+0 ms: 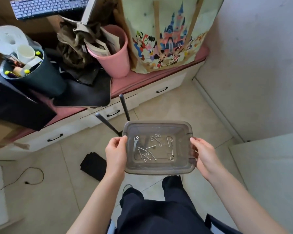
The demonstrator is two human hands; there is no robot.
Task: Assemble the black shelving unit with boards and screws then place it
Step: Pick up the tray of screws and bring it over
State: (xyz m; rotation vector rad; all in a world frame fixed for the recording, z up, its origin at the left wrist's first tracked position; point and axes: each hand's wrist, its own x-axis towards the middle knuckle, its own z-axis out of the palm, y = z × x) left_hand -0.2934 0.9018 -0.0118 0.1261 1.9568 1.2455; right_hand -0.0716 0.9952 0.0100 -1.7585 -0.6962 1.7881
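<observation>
We find a clear plastic tub (159, 169) held level above the floor (57, 166), the left hand (116, 153) grasping its left rim with thumb over the edge, the right hand (204, 153) gripping the right rim likewise. Inside lie loose screws (150, 147), several washers (157, 135) and a small wrench (135, 143), scattered over the tub bottom and not sorted. A stack of black boards (94, 164) rests on the floor to the near left of the tub, and two black poles (124, 107) stand beyond its far edge, in front of a bench with drawers (112, 114).

In our judgement the step in hand is bringing the hardware to the work area; assembly has not begun. We advise keeping the tub flat, since the parts would slide to one side if it tilts, and setting it down on the floor near the boards, within reach but apart from where the boards will be laid out.
</observation>
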